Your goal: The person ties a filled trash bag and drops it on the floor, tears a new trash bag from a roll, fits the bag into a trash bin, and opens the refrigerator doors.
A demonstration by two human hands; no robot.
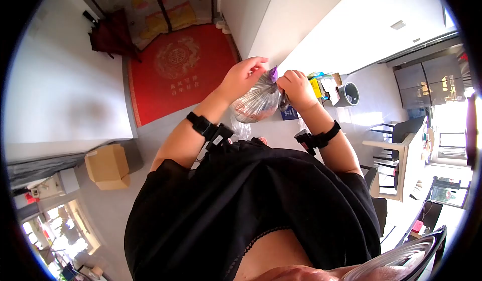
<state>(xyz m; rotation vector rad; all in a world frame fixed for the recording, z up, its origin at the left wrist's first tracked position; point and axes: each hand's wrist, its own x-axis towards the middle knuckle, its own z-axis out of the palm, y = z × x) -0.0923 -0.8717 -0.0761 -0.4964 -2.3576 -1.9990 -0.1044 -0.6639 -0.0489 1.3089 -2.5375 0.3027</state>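
A filled, see-through plastic bag (257,103) hangs in front of me, its neck gathered at the top with a purple piece (273,74) there. My right hand (297,88) has its fingers closed on the gathered neck from the right. On the other side, my left hand (247,78) is raised beside the bag's upper left, fingers curved and apart from one another, with nothing seen gripped in them. Another thin clear bag (241,129) shows below the filled one. Both my wrists wear black straps with small devices.
A red mat (175,75) lies before a door, with a dark red umbrella (113,36) at its left. An open cardboard box (108,167) stands at left. Boxes and a grey bin (348,94) stand at right, beyond them a table (405,168) with chairs.
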